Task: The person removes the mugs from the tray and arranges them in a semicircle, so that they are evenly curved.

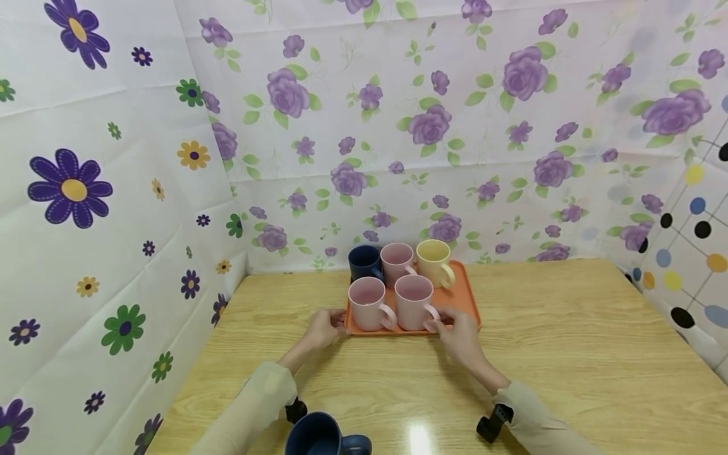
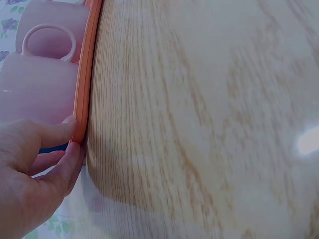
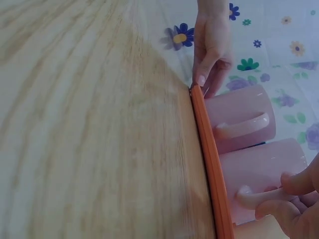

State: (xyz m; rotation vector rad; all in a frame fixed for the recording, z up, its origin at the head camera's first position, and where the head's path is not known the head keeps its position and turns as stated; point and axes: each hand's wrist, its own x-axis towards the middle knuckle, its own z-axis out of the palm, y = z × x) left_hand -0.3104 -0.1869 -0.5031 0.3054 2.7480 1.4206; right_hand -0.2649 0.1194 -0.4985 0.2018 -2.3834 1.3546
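Observation:
An orange tray [image 1: 466, 300] bears several mugs. A dark blue mug [image 1: 361, 268], a pink mug [image 1: 396, 266] and a yellow mug [image 1: 431, 270] form its back row; a front-left pink mug [image 1: 364, 316] and a front-right pink mug [image 1: 409, 313] stand before them. My left hand [image 1: 323, 328] pinches the tray's front-left corner, thumb on the rim in the left wrist view. With thumb and fingers, my right hand [image 1: 459, 338] pinches the front-right pink mug's handle [image 3: 266, 195]. That mug stands upright inside the tray's front rim.
Another dark blue mug [image 1: 315, 436] stands at the near edge of the head view, beside the left forearm, its handle pointing right. The wooden table [image 1: 557, 328] meets flower-printed sheets [image 1: 370, 145] at the back and left, and a dotted sheet [image 1: 688, 265] on the right.

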